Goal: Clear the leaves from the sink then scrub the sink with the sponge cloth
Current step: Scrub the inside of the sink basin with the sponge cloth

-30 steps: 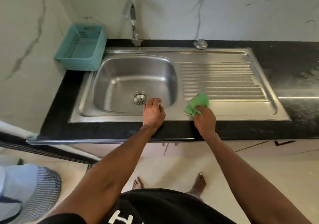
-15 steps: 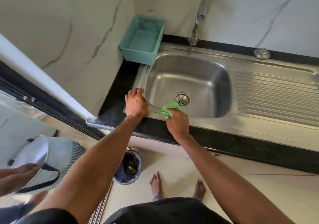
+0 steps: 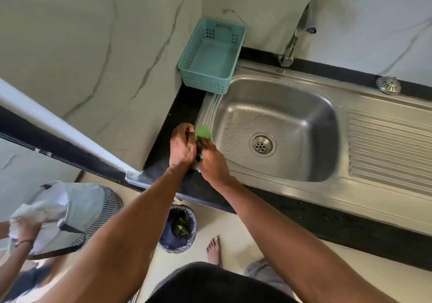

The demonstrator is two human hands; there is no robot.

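The steel sink has a wet basin with no leaves in it and a drain at its middle. A green sponge cloth lies at the sink's front left corner rim, mostly hidden by my hands. My right hand presses and grips the cloth. My left hand is closed right beside it, touching the cloth's left edge; whether it grips the cloth I cannot tell. Green leaves lie in a small bin on the floor below.
A teal plastic basket stands at the back left of the black counter. The tap rises behind the basin. A loose strainer sits at the back. The ribbed drainboard lies right. Another person stands at far left.
My right hand has slid the green cloth leftward along the front rim, from the drainboard to the sink's left corner. My left hand moved left too and now meets the right hand.
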